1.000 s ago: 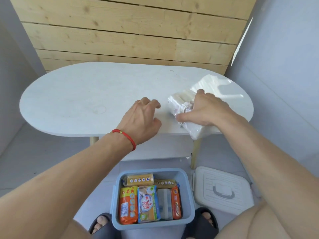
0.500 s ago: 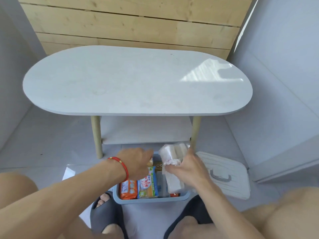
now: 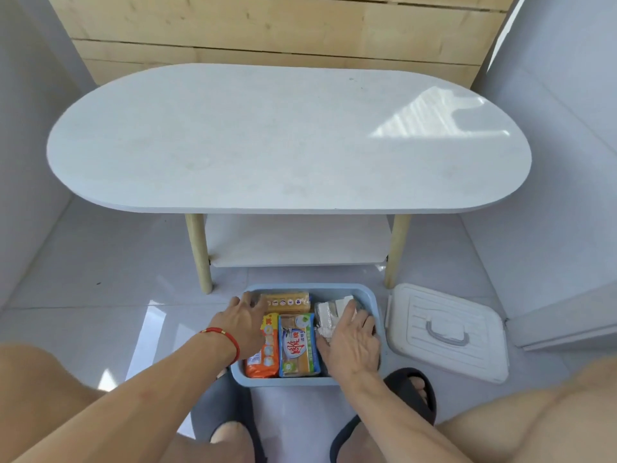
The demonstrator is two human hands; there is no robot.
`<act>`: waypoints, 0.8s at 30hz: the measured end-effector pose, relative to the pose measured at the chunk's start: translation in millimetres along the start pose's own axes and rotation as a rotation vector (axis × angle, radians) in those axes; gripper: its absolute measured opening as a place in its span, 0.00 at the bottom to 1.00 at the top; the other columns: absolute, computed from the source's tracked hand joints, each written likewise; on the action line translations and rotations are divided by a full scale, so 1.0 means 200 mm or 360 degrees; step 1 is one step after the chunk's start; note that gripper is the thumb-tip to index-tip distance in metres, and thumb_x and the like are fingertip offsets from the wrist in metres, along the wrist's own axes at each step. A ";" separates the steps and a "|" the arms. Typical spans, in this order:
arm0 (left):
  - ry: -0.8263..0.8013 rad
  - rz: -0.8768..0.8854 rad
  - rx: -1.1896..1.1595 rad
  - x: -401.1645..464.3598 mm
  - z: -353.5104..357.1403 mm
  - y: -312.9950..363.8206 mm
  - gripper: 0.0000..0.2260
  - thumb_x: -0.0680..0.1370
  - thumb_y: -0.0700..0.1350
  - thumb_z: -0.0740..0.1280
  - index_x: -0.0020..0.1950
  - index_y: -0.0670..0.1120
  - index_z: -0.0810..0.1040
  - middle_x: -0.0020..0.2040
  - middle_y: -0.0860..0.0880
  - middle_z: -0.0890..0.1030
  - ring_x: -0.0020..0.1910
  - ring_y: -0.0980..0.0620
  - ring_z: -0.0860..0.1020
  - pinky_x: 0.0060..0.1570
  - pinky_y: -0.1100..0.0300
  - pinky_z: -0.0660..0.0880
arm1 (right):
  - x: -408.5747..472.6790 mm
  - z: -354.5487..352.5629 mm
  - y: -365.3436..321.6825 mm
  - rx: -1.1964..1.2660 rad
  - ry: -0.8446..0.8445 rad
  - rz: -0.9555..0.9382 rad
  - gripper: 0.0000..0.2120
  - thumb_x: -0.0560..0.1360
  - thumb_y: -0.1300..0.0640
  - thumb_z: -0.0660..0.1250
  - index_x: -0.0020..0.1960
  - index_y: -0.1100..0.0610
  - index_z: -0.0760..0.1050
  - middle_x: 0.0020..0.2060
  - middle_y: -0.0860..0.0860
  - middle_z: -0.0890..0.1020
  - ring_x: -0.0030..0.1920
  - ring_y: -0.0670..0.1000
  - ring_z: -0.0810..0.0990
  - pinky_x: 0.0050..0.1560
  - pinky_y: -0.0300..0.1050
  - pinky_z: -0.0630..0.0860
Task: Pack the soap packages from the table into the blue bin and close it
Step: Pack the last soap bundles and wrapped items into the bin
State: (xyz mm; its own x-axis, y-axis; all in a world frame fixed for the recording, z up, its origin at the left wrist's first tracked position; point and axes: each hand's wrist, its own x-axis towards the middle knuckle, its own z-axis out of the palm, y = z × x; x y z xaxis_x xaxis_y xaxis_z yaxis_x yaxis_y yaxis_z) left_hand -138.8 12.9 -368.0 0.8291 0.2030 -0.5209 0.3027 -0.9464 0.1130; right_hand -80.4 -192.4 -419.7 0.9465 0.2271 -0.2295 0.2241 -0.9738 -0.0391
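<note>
We read large Chinese characters (too blurred to spell out) on the blue-green pack (image 3: 298,345), between both hands' fingers.

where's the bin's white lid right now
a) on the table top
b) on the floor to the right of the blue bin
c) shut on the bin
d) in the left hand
b, the white lid lies flat on the floor tiles just right of the open blue bin, touched by neither hand.
</note>
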 end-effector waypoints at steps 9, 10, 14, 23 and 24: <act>0.0130 0.0436 0.0188 0.02 0.06 0.29 0.33 0.77 0.45 0.61 0.80 0.55 0.53 0.82 0.47 0.53 0.80 0.45 0.53 0.77 0.44 0.58 | -0.03 -0.09 0.15 0.0325 0.0168 -0.0131 0.16 0.79 0.50 0.63 0.64 0.55 0.75 0.56 0.52 0.79 0.57 0.55 0.76 0.55 0.52 0.73; 0.0139 0.0483 0.0180 0.04 0.04 0.35 0.32 0.77 0.45 0.60 0.80 0.54 0.53 0.82 0.47 0.53 0.80 0.46 0.53 0.77 0.45 0.58 | 0.00 -0.10 0.18 0.0511 0.0227 -0.0120 0.15 0.78 0.53 0.65 0.63 0.55 0.77 0.55 0.53 0.80 0.57 0.55 0.77 0.55 0.51 0.74; 0.0181 0.0643 -0.0048 0.12 -0.04 0.62 0.30 0.78 0.45 0.61 0.80 0.50 0.57 0.80 0.46 0.58 0.79 0.45 0.58 0.76 0.51 0.60 | 0.17 -0.14 0.41 0.1096 0.0254 0.0345 0.11 0.78 0.56 0.66 0.60 0.55 0.77 0.53 0.52 0.80 0.56 0.54 0.78 0.52 0.47 0.75; -0.0134 0.0433 -0.0402 0.49 0.08 1.30 0.19 0.77 0.42 0.62 0.67 0.39 0.75 0.65 0.40 0.77 0.62 0.41 0.77 0.61 0.54 0.74 | 0.43 0.09 1.26 0.1137 -0.0364 0.1468 0.27 0.80 0.51 0.65 0.71 0.67 0.67 0.67 0.63 0.73 0.66 0.63 0.75 0.62 0.53 0.74; -0.0254 0.0332 -0.0342 0.55 0.10 1.36 0.19 0.77 0.43 0.61 0.67 0.38 0.73 0.65 0.38 0.76 0.62 0.41 0.76 0.60 0.53 0.74 | 0.43 0.12 1.32 0.1084 -0.0350 0.1545 0.32 0.80 0.48 0.66 0.75 0.68 0.63 0.71 0.64 0.70 0.70 0.63 0.71 0.66 0.54 0.71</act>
State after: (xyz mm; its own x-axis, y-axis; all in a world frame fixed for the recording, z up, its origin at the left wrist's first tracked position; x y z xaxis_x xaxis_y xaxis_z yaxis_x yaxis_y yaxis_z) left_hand 25.6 -227.8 -411.4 0.8047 -0.0473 -0.5918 0.2407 -0.8852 0.3980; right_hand 55.0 -429.2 -473.1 0.5779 -0.5467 -0.6060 -0.7903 -0.5601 -0.2484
